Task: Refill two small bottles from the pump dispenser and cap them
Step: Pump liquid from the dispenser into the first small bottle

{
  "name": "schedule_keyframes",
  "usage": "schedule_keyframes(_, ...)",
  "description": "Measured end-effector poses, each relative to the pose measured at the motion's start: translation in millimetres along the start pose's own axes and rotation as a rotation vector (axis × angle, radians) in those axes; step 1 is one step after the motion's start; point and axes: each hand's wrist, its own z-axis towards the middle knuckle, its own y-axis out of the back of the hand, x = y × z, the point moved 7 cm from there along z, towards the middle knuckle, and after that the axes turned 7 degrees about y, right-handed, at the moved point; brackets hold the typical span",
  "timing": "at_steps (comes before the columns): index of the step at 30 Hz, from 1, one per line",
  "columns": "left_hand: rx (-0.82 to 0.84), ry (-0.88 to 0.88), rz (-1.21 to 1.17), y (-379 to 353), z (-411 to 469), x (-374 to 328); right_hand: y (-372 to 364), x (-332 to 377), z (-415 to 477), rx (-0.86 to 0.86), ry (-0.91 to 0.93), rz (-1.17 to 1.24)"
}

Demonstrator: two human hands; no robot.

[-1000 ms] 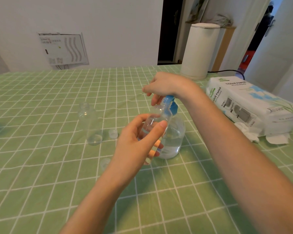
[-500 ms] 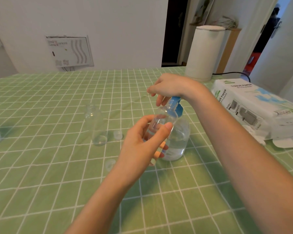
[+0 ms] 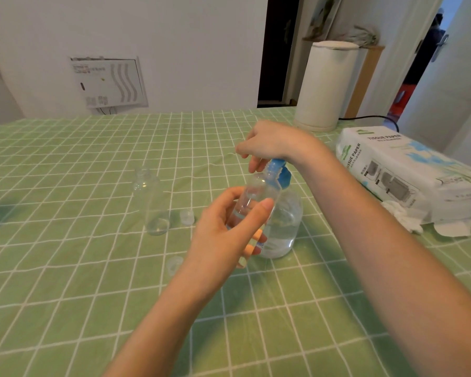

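- Our left hand (image 3: 223, 235) grips a small bottle (image 3: 252, 198), raised in front of the dispenser (image 3: 283, 221).
- Our right hand (image 3: 272, 144) curls over its blue pump top.
- A second bottle (image 3: 152, 208) stands uncapped on the worktop (image 3: 65, 268).

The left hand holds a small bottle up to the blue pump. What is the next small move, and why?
Probably press the blue pump head down once with the right hand, which rests on top of it. The left hand holds the small bottle tilted, with its open mouth right at the pump head, and the bottle does not look full yet.
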Motion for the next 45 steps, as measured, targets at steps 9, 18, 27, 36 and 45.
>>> schedule_keyframes(9, -0.001, -0.002, 0.017, 0, -1, 1, -3, -2, 0, -0.007, 0.005, -0.014)
schedule_keyframes(18, -0.003, -0.019, -0.051, -1, -1, -4, 5, 5, 1, -0.015, 0.016, -0.056)
schedule_keyframes(27, 0.004, -0.009, -0.043, -2, -2, -1, -4, -2, -3, 0.044, -0.025, -0.019)
schedule_keyframes(36, 0.017, -0.023, -0.045, -2, -1, -3, 6, 6, -1, -0.075, 0.055, -0.009)
schedule_keyframes(45, 0.009, -0.021, -0.050, -1, 0, -3, 2, 3, 1, -0.014, 0.022, -0.035)
